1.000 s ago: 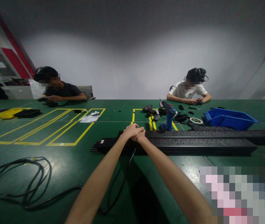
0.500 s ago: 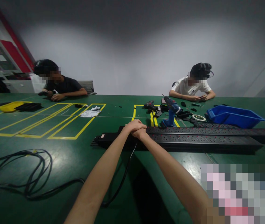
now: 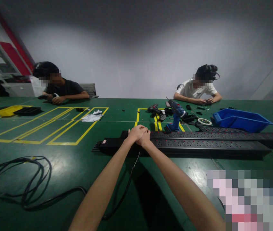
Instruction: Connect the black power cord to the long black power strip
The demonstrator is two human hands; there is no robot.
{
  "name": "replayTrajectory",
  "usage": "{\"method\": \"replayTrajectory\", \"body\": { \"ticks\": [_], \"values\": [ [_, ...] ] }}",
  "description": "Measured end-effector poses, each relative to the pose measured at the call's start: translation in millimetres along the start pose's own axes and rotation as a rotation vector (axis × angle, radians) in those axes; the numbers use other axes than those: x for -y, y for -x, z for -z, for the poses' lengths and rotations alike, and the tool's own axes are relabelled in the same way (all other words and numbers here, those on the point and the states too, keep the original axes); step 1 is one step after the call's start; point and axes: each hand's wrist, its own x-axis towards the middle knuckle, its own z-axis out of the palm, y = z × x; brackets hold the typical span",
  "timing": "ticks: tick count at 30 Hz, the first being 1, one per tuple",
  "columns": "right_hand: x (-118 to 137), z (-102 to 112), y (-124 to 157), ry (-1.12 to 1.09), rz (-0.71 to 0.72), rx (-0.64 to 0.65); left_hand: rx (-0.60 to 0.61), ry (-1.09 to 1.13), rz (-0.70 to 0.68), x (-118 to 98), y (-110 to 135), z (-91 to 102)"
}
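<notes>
My left hand [image 3: 136, 133] and my right hand [image 3: 145, 138] are clasped together, fingers wrapped round each other, at arm's length over the near end of a long black power strip [image 3: 199, 146]. Whether anything sits between the palms is hidden. A second long black power strip [image 3: 223, 135] lies just behind the first one. A black cable [image 3: 127, 186] runs from under my hands toward me across the green table [image 3: 78, 160].
A blue cordless drill [image 3: 175, 117] stands among black parts behind the strips, beside a blue bin [image 3: 241, 121] and a tape roll [image 3: 204, 121]. A coil of black cable [image 3: 26, 186] lies near left. Two people work at the far edge. Yellow tape boxes mark the table.
My clasped hands have stayed together over the power strip, shifting only slightly. The view tilted up a little between the first frame and now.
</notes>
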Motion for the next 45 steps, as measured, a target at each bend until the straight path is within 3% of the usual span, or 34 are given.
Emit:
{"method": "replayTrajectory", "body": {
  "ticks": [3, 11, 23, 28, 32, 40, 45],
  "values": [
    [-2, 3, 5, -0.023, -0.023, -0.046, -0.078, 0.021, 0.012, 4, 9, -2.6],
    [-2, -1, 5, -0.063, -0.038, -0.124, -0.356, -0.065, -0.228, 20, 47, 3.4],
    [0, 4, 11, -0.112, -0.029, -0.177, -0.386, -0.09, -0.193, 48, 59, -15.8],
    [-2, 1, 10, -0.231, -0.05, -0.187, -0.377, -0.11, -0.22, 51, 59, -17.6],
    [-5, -1, 12, -0.345, -0.036, -0.271, -0.398, -0.173, -0.256, 55, 60, -20.7],
    [-21, 11, 47, -0.264, 0.131, -0.406, -0.386, -0.271, -0.256, 52, 60, -25.3],
    [-29, 12, 63, -0.366, 0.193, -0.423, -0.35, -0.211, -0.247, 50, 59, -19.4]
  ]
}}
